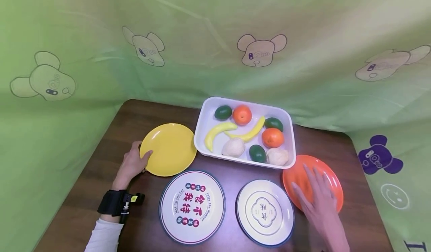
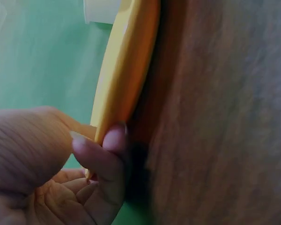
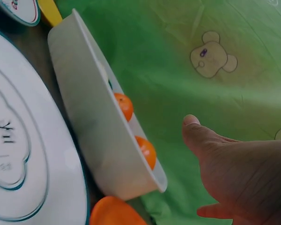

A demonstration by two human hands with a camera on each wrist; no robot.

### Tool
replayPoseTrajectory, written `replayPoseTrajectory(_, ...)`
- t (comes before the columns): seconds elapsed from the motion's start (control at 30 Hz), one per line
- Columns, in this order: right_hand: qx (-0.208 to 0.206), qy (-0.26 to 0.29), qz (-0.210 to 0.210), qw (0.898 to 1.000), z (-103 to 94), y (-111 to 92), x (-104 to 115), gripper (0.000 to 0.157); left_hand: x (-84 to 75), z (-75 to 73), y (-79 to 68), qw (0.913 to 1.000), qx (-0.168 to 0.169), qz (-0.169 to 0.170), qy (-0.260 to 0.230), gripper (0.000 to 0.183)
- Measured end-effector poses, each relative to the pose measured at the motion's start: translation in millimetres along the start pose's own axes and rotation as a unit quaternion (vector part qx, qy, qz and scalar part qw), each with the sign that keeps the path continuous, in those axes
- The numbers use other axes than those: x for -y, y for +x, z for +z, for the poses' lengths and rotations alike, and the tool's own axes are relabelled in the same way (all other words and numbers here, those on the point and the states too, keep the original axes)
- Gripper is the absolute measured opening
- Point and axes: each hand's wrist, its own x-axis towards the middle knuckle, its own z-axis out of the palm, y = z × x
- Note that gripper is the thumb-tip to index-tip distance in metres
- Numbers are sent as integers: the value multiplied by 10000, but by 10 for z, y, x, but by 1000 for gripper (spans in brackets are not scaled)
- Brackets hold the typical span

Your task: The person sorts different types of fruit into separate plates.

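Yellow plate, left of tray, pinched by your left hand, may tilt from one-edge support; orange plate, tray's right, under your empty right hand.

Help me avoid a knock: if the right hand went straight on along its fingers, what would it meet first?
Probably the right side of the white tray, just past the orange plate below the right hand. Height is hard to judge, so the hand might clear it.

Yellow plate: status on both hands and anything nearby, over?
Left hand pinches yellow plate at left rim. Right hand over orange plate, fingers spread. White tub at plate's right edge, contact unclear.
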Motion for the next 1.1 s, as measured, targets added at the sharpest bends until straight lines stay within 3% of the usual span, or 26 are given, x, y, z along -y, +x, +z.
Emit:
replayPoseTrajectory(0.13, -176, 221, -459, 9985, -46, 232, 162, 73, 40, -49, 16, 9997, 211, -122, -53, 67)
replayPoseTrajectory(0.3, -345, 617, -1247, 9897, -90, 688, 574, 69, 2, -67, 71, 9988, 357, -192, -264, 62)
replayPoseTrajectory(0.4, -294, 806, -1881, 9784, -5, 1041, 842, 66, -18, -41, 117, 9977, 443, -244, -461, 58)
replayPoseTrajectory(0.47, 4, 793, -2158, 9732, 108, 1257, 988, 65, -27, -18, 142, 9968, 516, -300, -528, 57)
replayPoseTrajectory(0.6, 1094, 311, -2133, 9703, 408, 1536, 1238, 66, -19, 24, 170, 9960, 587, -429, -514, 58)
replayPoseTrajectory(0.73, 1973, -400, -2201, 9545, 727, 1655, 1396, 66, -6, 37, 170, 9954, 642, -471, -538, 57)
replayPoseTrajectory(0.83, 2369, -591, -2146, 9457, 889, 1684, 1444, 61, -7, 26, 175, 9947, 680, -461, -616, 58)
replayPoseTrajectory(0.97, 2418, -351, -1723, 9543, 982, 1706, 1464, 48, -12, -2, 174, 9948, 682, -492, -567, 61)
replayPoseTrajectory(1.1, 1835, 200, -1600, 9697, 989, 1721, 1524, 41, 9, -29, 134, 9941, 681, -645, -543, 62)
